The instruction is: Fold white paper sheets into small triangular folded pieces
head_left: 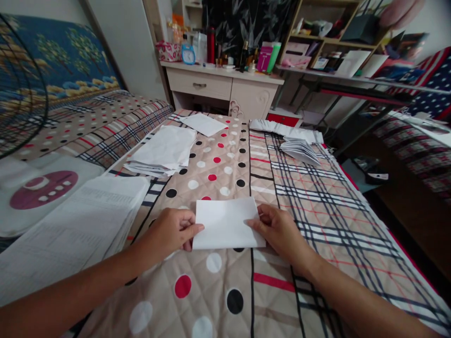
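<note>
A white sheet of paper, seemingly folded along its near edge, is held just over the patterned bedspread. My left hand pinches its left edge, thumb on top and fingers curled beneath. On the right edge, my right hand grips the same paper, its thumb lying on the face. Beyond my left hand lies a stack of white sheets, with a single sheet farther back. Folded papers are piled at the far right of the bedspread, beside a row of more folded papers.
Printed pages rest at the left near a white bag with a purple print. A wire fan guard stands at the left edge. A dresser bearing bottles and a blue clock stands behind the bed.
</note>
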The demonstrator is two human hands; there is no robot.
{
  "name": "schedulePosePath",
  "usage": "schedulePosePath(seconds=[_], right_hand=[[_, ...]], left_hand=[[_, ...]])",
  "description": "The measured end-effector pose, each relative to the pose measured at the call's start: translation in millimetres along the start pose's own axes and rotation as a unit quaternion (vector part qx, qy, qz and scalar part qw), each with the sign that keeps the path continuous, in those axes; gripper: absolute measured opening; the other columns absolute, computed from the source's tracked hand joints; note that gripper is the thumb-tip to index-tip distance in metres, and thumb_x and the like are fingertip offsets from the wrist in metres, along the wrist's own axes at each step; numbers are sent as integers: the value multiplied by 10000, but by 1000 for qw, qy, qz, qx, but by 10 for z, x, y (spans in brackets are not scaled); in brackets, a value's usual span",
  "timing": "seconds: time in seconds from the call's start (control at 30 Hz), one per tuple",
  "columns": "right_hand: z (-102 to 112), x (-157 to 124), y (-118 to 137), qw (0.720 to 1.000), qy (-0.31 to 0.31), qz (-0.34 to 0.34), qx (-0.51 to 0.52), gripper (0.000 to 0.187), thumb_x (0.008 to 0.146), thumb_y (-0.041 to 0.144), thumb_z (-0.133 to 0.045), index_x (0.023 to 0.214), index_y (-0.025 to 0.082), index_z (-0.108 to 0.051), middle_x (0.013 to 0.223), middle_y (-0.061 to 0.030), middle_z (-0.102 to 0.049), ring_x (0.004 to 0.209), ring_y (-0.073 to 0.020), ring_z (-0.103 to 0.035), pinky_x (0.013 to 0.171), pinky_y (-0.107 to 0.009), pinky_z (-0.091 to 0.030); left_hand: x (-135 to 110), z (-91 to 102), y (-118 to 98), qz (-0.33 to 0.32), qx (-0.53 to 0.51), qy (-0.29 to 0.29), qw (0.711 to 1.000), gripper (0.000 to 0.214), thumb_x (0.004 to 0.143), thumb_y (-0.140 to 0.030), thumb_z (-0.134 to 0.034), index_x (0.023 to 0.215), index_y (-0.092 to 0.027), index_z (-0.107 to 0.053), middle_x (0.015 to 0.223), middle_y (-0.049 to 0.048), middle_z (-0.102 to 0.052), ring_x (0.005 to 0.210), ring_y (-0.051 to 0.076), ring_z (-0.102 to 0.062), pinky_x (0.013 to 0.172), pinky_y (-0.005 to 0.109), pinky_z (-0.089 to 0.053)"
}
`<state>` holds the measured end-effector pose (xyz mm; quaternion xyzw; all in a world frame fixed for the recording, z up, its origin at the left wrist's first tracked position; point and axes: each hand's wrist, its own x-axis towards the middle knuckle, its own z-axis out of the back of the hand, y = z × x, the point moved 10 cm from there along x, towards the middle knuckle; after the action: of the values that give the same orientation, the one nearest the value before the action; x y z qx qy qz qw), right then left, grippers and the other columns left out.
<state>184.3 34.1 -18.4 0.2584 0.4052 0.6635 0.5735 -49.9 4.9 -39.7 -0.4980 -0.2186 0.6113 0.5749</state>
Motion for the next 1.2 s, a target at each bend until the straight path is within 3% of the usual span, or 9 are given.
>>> schedulePosePath(seconds=[0.17, 0.37, 0.47, 0.6, 0.83, 0.93, 1.07, 1.13, 1.2], right_hand=[[86, -20, 144, 984, -43, 34, -169, 265, 859, 359, -590, 664, 199, -509, 594, 9, -542, 549, -129, -460, 513, -260, -307], [142, -79, 243, 962, -67, 14, -266, 162, 803, 307, -675, 875, 186, -594, 932, -62, -636, 719, -184, -590, 645, -300, -402], [191, -59, 166, 966, -83, -30, -244, 347, 747, 307, -732, 1040, 185, -590, 946, -63, -661, 752, -206, -621, 666, -313, -431], [192, -1, 108, 982, -75, -39, -171, 525, 703, 284, -765, 1178, 175, -570, 990, -62, -682, 843, -211, -638, 749, -321, -468], [179, 54, -4, 990, -54, -44, -126, 366, 678, 353, -764, 966, 174, -625, 797, -39, -669, 672, -192, -610, 618, -317, -449], [221, 17, 45, 988, -84, -16, -128, 383, 641, 325, -780, 954, 186, -607, 923, -68, -675, 695, -191, -616, 619, -317, -453], [250, -46, 51, 988, -114, -9, -104, 506, 640, 295, -775, 1093, 198, -574, 987, -75, -656, 674, -176, -608, 599, -312, -457], [225, -73, -20, 990, -110, -29, -77, 556, 642, 282, -771, 1150, 205, -561, 995, -70, -651, 641, -159, -594, 571, -301, -451], [183, -105, -84, 994, -104, -41, -23, 570, 644, 276, -768, 1171, 218, -557, 965, -51, -655, 608, -141, -577, 545, -285, -443]], left_hand=[[-2, -37, -6, 7, 52, 1, 999, 281, 744, -410, -625, 600, -188, -532, 475, -17, -585, 418, 154, -600, 408, 208, -379], [34, -55, 28, 9, 113, 15, 993, 275, 743, -414, -625, 618, -180, -553, 513, -17, -594, 440, 159, -624, 402, 207, -348], [39, -62, 2, 1, 135, 19, 991, 266, 752, -418, -619, 648, -177, -573, 527, -19, -598, 455, 156, -631, 416, 207, -361], [11, -53, -46, -10, 161, 12, 987, 274, 761, -410, -613, 624, -181, -550, 494, -31, -577, 420, 136, -600, 436, 209, -370], [-76, -5, -192, -79, 196, -43, 976, 253, 767, -359, -644, 595, -193, -562, 500, -27, -575, 455, 127, -543, 492, 232, -334], [-140, 30, -319, -130, 241, -82, 958, 196, 775, -329, -652, 638, -193, -617, 672, 6, -630, 593, 148, -576, 575, 250, -379], [-224, 47, -428, -191, 259, -113, 940, 103, 805, -296, -635, 825, -232, -712, 1145, 37, -619, 840, 173, -625, 733, 280, -457], [-249, 32, -426, -211, 250, -113, 938, 98, 809, -275, -631, 843, -239, -716, 1231, 32, -593, 949, 191, -623, 815, 297, -470], [-270, 13, -414, -227, 237, -112, 938, 77, 808, -256, -631, 803, -221, -700, 1183, 39, -624, 986, 198, -619, 847, 301, -471]])
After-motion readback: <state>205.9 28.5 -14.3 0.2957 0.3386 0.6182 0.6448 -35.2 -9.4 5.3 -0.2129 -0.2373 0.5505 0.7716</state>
